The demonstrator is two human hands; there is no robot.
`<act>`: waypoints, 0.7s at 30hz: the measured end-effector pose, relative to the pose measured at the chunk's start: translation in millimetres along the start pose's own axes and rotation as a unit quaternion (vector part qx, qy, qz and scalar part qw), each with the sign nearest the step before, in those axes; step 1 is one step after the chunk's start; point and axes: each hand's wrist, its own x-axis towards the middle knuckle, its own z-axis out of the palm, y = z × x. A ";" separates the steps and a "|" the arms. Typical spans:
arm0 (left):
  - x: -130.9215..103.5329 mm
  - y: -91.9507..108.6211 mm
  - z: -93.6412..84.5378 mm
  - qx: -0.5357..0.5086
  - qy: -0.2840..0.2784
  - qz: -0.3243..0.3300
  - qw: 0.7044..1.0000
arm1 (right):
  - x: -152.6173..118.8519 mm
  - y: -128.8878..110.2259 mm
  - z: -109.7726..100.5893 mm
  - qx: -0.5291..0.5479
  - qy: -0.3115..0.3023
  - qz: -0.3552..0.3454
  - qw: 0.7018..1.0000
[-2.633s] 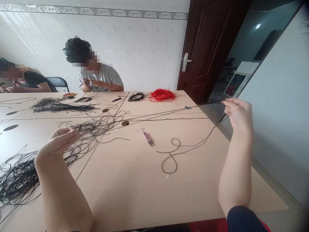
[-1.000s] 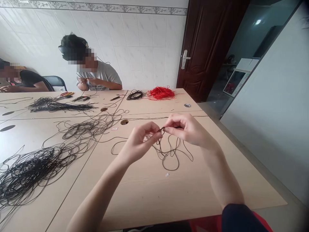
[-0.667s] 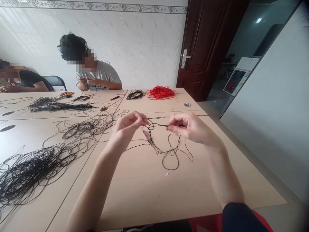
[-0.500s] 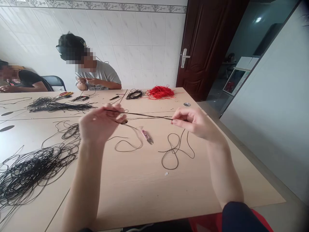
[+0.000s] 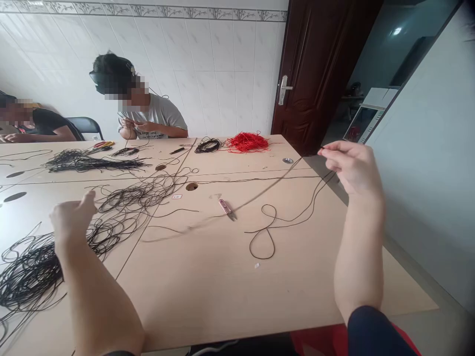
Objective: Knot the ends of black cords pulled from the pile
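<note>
Black cord [image 5: 272,182] hangs from the pinched fingers of my right hand [image 5: 351,165], which is raised over the table's right edge. One length slants down left, blurred, across the table; others loop down to a curl on the tabletop. At the left, my left hand [image 5: 73,217] is above the tangled black cords [image 5: 33,274], its thumb up and its other fingers turned away from view; whether it holds anything is hidden. Pink-handled thread snips [image 5: 227,209] lie mid-table beneath the slanting cord.
A red cord pile [image 5: 248,142], a black coil [image 5: 208,145] and a black bundle [image 5: 92,163] lie on the table's [image 5: 208,296] far half. Across it, a person in a grey shirt [image 5: 163,113] handles cord; another person sits far left. Holes pierce the tabletop.
My hands have moved apart, the left one down to the left and the right one outward to the right. The cord stretched between them has left my left hand's area and now trails from my right.
</note>
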 end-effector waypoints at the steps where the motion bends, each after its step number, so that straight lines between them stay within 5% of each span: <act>1: -3.2 5.5 2.5 -0.003 -0.002 -0.005 1.000 | 6.1 -3.4 -2.5 -0.009 -0.014 0.002 1.000; 3: -15.3 28.0 13.1 -0.046 -0.017 0.021 0.999 | 22.7 -18.7 -3.6 -0.035 -0.060 0.002 0.998; 6: -47.3 88.5 36.2 -0.195 -0.080 0.132 0.969 | 54.1 -59.0 4.1 -0.092 -0.149 -0.017 0.984; 7: -59.7 114.2 43.3 -0.244 -0.120 0.174 0.947 | 64.4 -74.5 8.5 -0.139 -0.220 -0.032 0.965; 10: -92.0 196.4 56.5 -0.358 -0.248 0.290 0.853 | 89.0 -119.0 23.0 -0.184 -0.276 -0.052 0.942; 14: -113.8 282.2 53.5 -0.308 -0.454 0.332 0.767 | 103.1 -165.2 35.0 -0.218 -0.329 -0.072 0.916; 17: -118.9 311.0 43.9 -0.261 -0.511 0.339 0.745 | 104.0 -188.6 35.7 -0.232 -0.373 -0.071 0.896; 21: -113.9 314.0 31.6 -0.230 -0.508 0.366 0.745 | 108.7 -205.4 26.8 -0.237 -0.387 -0.056 0.889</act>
